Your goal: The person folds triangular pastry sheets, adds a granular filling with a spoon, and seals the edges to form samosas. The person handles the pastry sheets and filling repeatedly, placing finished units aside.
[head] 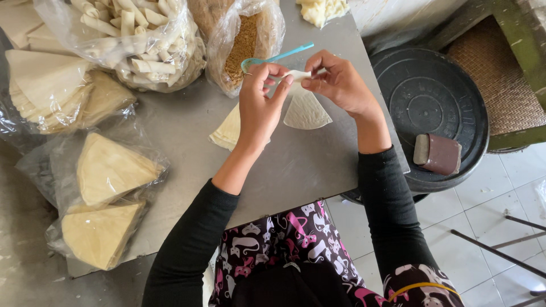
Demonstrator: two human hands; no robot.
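Both hands meet above the grey table: the left hand and right hand pinch a small rolled pastry wrapper, fingertips clamped on it. A wedge-shaped wrapper lies at six o'clock beneath it, a teal spoon at eleven.

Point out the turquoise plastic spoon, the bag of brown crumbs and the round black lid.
turquoise plastic spoon (293, 52), head view, handle.
clear bag of brown crumbs (243, 45), head view, crumb filling.
round black lid (429, 108), head view, centre.
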